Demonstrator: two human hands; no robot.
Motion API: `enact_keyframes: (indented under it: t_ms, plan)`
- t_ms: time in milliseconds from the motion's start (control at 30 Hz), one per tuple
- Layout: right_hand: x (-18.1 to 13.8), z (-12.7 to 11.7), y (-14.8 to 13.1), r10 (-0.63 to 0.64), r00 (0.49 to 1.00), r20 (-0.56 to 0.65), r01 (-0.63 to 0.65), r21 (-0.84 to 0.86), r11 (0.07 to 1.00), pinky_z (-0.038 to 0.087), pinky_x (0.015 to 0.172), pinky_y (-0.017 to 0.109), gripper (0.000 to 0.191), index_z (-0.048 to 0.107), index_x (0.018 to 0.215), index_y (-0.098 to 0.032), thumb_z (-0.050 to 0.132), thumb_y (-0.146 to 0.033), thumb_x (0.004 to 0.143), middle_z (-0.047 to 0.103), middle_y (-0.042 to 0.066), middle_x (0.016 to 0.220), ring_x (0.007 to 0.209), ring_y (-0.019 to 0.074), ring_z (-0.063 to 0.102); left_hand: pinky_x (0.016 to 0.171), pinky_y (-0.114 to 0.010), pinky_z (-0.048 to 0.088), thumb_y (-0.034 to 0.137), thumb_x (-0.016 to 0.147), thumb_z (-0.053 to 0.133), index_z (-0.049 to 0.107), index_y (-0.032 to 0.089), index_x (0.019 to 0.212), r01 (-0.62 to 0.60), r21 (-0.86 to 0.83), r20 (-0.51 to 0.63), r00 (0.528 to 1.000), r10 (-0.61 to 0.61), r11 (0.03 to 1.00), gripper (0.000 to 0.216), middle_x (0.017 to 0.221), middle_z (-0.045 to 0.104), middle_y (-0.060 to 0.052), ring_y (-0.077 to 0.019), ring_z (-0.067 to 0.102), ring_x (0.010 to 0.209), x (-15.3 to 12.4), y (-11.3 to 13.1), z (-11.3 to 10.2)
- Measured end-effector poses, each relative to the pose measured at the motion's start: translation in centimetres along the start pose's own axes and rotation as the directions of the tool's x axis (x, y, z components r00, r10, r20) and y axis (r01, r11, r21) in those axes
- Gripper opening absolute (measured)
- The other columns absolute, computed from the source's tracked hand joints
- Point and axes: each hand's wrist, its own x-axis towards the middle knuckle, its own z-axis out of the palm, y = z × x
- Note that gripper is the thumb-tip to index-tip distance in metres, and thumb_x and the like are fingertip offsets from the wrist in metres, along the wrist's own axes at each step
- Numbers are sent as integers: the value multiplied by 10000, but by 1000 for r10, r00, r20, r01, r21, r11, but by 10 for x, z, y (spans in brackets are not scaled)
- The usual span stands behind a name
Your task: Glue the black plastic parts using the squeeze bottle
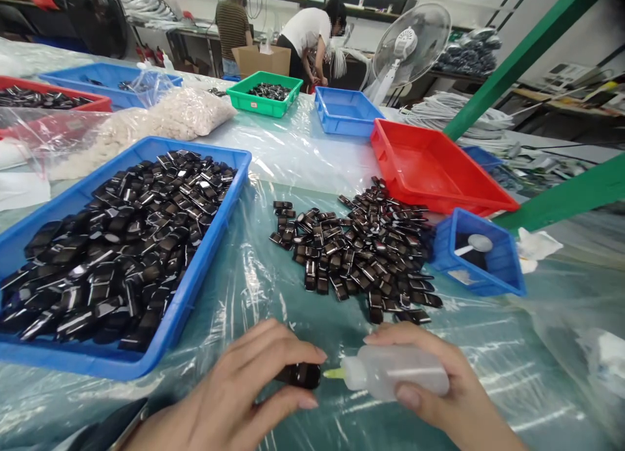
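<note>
At the bottom middle, my left hand [254, 379] is closed on a small glossy black plastic piece [306, 375], pinched between thumb and fingers. My right hand [439, 379] grips a translucent squeeze bottle [390, 369] lying on its side, its yellow-green needle tip [334, 373] pointing left. The tip is right beside the end of the black piece; whether they touch I cannot tell. Beyond my hands, a loose pile of similar dark pieces [361, 243] lies on the plastic-covered table [249, 269]. To the left, a large blue tray [195, 288] is heaped with more of them.
A small blue bin [444, 243] holding a white scoop [476, 244] and a red tray [430, 158] stand at right, near a green post [517, 60]. Farther back are a green tray [263, 106], a blue tray [346, 112] and a bag of pale pieces [161, 116]. Two people work behind.
</note>
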Motion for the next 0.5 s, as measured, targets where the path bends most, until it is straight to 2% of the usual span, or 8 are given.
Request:
enact_keyframes:
  t_ms: [67, 233, 400, 500]
  plan:
    - [-1, -2, 3, -56, 998, 0, 56, -45, 997, 527, 561, 242, 344, 767, 889, -365, 680, -651, 718, 738, 9, 799, 675, 184, 690, 779, -232, 486, 223, 969, 565, 560, 211, 1170, -27, -4, 6, 1000, 27, 1000, 201, 985, 648, -16, -155, 603, 868, -1, 0, 0]
    - [-3, -5, 6, -172, 984, -37, 161, -208, 965, 560, 769, 268, 347, 777, 904, -389, 702, -653, 692, 776, 5, 881, 855, 208, 718, 784, -242, 477, 235, 978, 553, 574, 172, 1155, -66, -6, 13, 998, 67, 998, 189, 950, 649, -30, -160, 590, 850, -1, -2, 3]
    - [4, -10, 7, -233, 968, 89, 245, -172, 954, 540, 605, 217, 344, 756, 933, -393, 650, -659, 743, 755, -19, 831, 710, 159, 698, 760, -237, 468, 264, 984, 542, 574, 179, 1150, -76, -18, 9, 997, 76, 997, 189, 939, 640, -26, -155, 582, 828, -1, -2, 3]
    - [8, -12, 4, -262, 954, 144, 285, -179, 942, 536, 575, 219, 338, 751, 954, -379, 674, -631, 741, 751, -19, 813, 672, 156, 688, 738, -225, 462, 259, 987, 538, 575, 175, 1143, -57, -18, 30, 998, 58, 998, 181, 922, 634, -20, -147, 580, 816, -1, -2, 2]
